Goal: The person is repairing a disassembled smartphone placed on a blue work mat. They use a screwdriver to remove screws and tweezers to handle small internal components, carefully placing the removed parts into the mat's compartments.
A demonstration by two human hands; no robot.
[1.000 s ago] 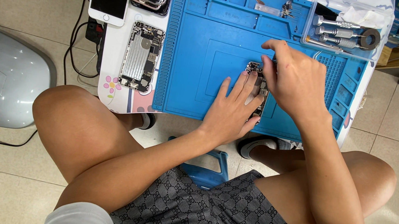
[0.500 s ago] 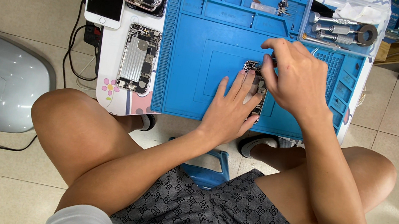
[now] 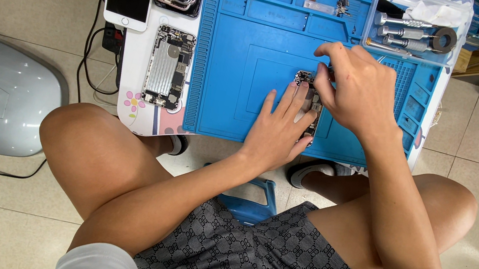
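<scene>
An opened phone chassis with exposed circuitry [image 3: 310,101] lies on a blue silicone repair mat [image 3: 246,57], pinned under the flat, spread left hand [image 3: 278,131]; the right hand [image 3: 359,90] curls over its top edge, fingertips hidden.

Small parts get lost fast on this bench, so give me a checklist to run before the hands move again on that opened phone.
1. Opened phone lies on the blue mat: ok.
2. Left hand rests flat on the phone, fingers spread: ok.
3. Right hand is curled over the phone's top end: ok; whether it pinches a tool or screw: cannot tell.
4. Screwdriver bits sit in the clear tray at the mat's top right: ok.
5. Other opened phone lies off the mat to its left, apart from both hands: ok.
6. Loose screws on the mat near the phone: cannot tell.
</scene>
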